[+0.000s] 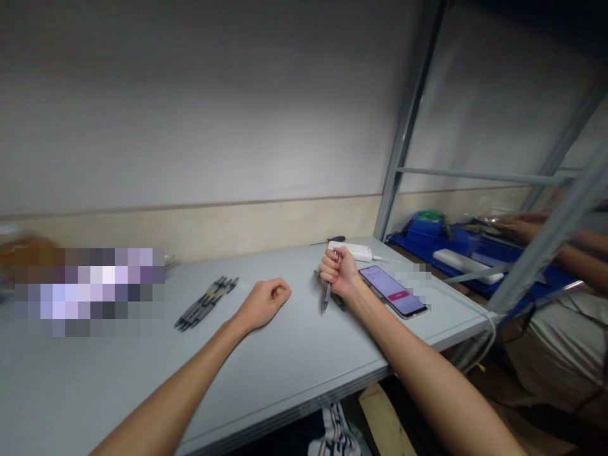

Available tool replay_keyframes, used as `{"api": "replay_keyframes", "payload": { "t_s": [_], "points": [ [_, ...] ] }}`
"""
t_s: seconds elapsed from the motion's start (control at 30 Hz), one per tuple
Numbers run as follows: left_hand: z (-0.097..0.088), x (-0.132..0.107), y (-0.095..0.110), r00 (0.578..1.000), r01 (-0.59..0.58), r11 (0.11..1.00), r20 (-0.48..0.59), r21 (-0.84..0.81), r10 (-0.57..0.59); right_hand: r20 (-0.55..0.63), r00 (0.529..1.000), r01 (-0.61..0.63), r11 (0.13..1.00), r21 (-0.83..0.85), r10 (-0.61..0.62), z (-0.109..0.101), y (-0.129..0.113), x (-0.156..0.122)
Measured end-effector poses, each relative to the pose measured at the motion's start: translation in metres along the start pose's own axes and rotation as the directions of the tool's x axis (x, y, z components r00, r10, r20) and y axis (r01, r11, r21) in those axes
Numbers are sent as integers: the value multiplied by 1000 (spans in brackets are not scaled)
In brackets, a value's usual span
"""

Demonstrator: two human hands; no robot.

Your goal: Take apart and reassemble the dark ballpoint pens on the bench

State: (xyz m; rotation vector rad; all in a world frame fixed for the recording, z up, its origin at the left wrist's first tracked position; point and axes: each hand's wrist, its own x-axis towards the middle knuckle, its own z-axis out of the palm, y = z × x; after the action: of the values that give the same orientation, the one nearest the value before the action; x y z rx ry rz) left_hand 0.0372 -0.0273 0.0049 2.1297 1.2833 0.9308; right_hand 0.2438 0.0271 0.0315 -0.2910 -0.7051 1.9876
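Pen, grey and slim, sits right of centre in the frame, gripped in the closed fist of the right hand. It tilts only slightly, its lower end pointing down at the table (whether the tip touches the surface, I cannot tell). Behind that fist, some dark items show partly on the tabletop, too covered to name.

Near the middle of the frame, the left hand rests with its fingers curled loosely closed, thumb and forefinger drawn together around a small gap. Left of it, well apart from the fist, a group of similar pens lies side by side on a slant.

Just right of the right wrist lies a phone, its screen lit, with a red-pink button showing. Above it in the frame are a white power strip and, close by, a dark-handled screwdriver. A grey metal post rises at the upper right. Beyond it, toward the right edge, another person's blurred hands are over a blue work surface.
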Motion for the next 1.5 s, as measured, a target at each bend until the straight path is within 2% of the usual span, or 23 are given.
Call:
{"api": "replay_keyframes", "payload": {
  "t_s": [0.6,0.77,0.87,0.97,1.03,1.1,1.13,1.2,1.23,1.3,1.33,1.4,1.43,1.5],
  "points": [
    [0,0,3,999,-29,999,16,41,28,21,999,-32,999,-40,32,3,-1,-2],
    [0,-2,4,999,-31,999,17,39,31,17,997,72,995,-72,-71,6,-4,-3],
    [-1,-2,4,999,-39,999,8,37,39,-25,987,155,981,-120,-159,9,-6,-1],
    [-1,-2,5,999,-46,998,8,42,46,-113,969,189,952,-240,-221,10,-1,5],
    [-1,-2,6,999,-47,998,9,50,46,-154,954,178,901,-396,-256,7,8,10],
    [-1,-2,7,999,-45,997,9,65,44,-144,938,166,772,-614,-316,3,19,14],
    [-1,-2,7,999,-45,996,6,73,45,-108,937,149,662,-735,-332,1,24,15],
    [-1,-1,7,999,-49,995,4,86,48,-28,925,119,358,-926,-378,-1,31,14],
    [-1,-1,6,999,-52,994,7,91,52,20,921,91,164,-982,-390,-1,34,12],
    [-1,-1,6,998,-56,993,17,102,55,78,916,-2,-199,-980,-394,-1,36,8],
    [-1,-1,6,998,-57,992,23,109,55,88,917,-55,-343,-938,-389,0,36,6],
    [-1,-1,6,998,-60,991,26,120,58,69,914,-170,-531,-830,-400,2,36,2],
    [-1,-1,6,998,-64,990,25,123,61,48,909,-227,-586,-778,-415,2,35,0],
    [-1,-1,6,997,-69,990,25,125,67,-6,896,-323,-643,-694,-443,2,34,-2]
  ]
}}
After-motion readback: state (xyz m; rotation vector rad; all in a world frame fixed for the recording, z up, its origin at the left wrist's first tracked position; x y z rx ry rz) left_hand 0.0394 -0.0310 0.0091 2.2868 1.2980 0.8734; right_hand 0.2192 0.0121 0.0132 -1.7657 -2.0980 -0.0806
